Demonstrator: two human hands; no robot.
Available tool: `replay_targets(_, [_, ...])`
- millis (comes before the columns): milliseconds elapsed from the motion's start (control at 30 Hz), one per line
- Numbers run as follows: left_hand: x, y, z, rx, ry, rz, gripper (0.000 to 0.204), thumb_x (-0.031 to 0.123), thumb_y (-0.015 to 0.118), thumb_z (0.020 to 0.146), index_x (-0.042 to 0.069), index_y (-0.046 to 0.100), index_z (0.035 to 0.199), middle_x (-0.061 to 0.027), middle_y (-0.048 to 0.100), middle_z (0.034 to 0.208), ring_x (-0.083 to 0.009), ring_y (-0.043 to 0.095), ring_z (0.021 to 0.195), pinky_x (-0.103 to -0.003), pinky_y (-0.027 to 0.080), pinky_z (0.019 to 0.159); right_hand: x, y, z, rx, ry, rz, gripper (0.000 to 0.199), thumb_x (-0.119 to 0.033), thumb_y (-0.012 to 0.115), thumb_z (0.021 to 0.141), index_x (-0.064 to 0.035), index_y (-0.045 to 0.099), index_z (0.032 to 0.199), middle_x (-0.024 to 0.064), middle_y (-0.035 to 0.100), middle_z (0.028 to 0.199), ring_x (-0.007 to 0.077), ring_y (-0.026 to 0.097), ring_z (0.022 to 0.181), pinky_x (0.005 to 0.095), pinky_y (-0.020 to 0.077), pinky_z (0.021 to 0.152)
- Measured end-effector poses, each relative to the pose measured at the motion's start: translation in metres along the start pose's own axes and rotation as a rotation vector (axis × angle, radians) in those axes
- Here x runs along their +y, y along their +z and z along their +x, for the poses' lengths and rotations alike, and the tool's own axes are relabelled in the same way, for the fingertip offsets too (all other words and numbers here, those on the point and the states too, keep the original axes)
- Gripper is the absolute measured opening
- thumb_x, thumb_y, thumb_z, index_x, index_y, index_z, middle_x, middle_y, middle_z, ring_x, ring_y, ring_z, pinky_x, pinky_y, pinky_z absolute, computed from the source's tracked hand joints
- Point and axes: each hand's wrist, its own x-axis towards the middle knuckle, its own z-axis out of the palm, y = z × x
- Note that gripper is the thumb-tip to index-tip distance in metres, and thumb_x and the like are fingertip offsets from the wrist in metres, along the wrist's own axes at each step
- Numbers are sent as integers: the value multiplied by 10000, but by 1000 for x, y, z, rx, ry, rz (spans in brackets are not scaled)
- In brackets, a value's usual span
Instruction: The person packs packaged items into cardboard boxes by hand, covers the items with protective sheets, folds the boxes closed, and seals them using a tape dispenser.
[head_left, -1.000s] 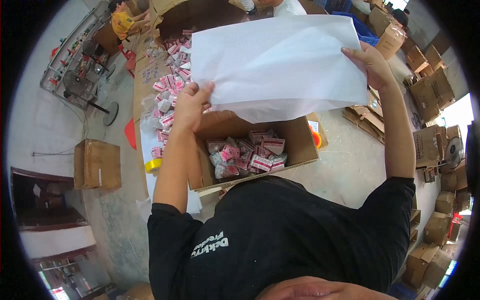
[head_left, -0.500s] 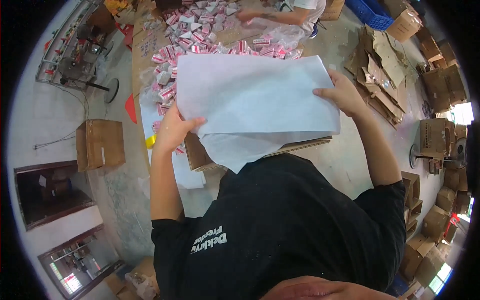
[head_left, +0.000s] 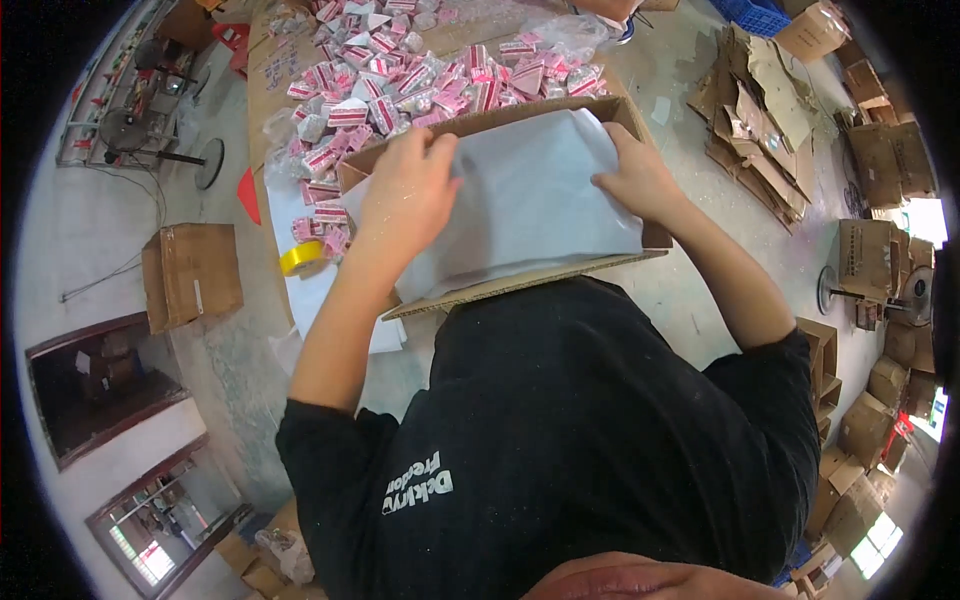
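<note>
A large white paper sheet point(head_left: 530, 200) lies inside an open brown cardboard box point(head_left: 520, 282) in front of me. My left hand point(head_left: 408, 190) presses flat on the sheet's left side, near the box's left wall. My right hand point(head_left: 638, 178) pushes down on the sheet at the box's right edge. The sheet hides whatever the box holds. Both hands touch the paper with fingers spread rather than gripping it.
Many small pink and white packets point(head_left: 400, 80) lie heaped on the table beyond the box. A yellow tape roll point(head_left: 300, 256) rests to the left. A closed carton point(head_left: 192, 274) stands on the floor at left; flattened cartons point(head_left: 770, 110) are piled at right.
The white sheet, held up in the air a second ago, has come down into the box and covers the packets there. Both hands moved down with it and now press it flat.
</note>
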Motion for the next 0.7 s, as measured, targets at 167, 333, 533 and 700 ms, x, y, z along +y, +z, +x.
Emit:
replay_targets(167, [36, 47, -4, -191, -85, 439, 616, 275, 745, 777, 15, 496, 1277, -206, 500, 1263, -380, 518, 1158, -448, 431, 983, -1, 23, 16, -154, 100, -168, 673, -78, 638, 816, 44, 301, 1386, 325, 632, 998, 432, 635, 947, 495, 486, 840])
replay_targets(333, [45, 54, 11, -531, -231, 301, 570, 401, 715, 806, -3, 596, 1191, -250, 527, 1324, -394, 583, 1153, -448, 515, 907, 9, 40, 25, -229, 129, -364, 709, -95, 631, 843, 122, 240, 1393, 320, 629, 984, 432, 648, 901, 476, 514, 786])
replay_targets(533, [32, 81, 26, -850, -279, 212, 405, 392, 693, 832, 41, 709, 1032, -215, 679, 1083, -329, 656, 1048, -428, 542, 860, -24, 57, 12, 54, -59, -846, 531, -145, 461, 913, 85, 378, 1384, 276, 562, 1223, 363, 622, 1046, 449, 548, 680])
replay_targets(700, [18, 114, 32, -868, -235, 207, 426, 360, 689, 831, 35, 675, 1107, -194, 645, 1185, -337, 637, 1088, -428, 538, 877, -74, 82, 21, -355, -72, -1102, 704, -357, 577, 890, -6, 350, 1457, 238, 493, 1351, 393, 494, 1216, 508, 487, 854])
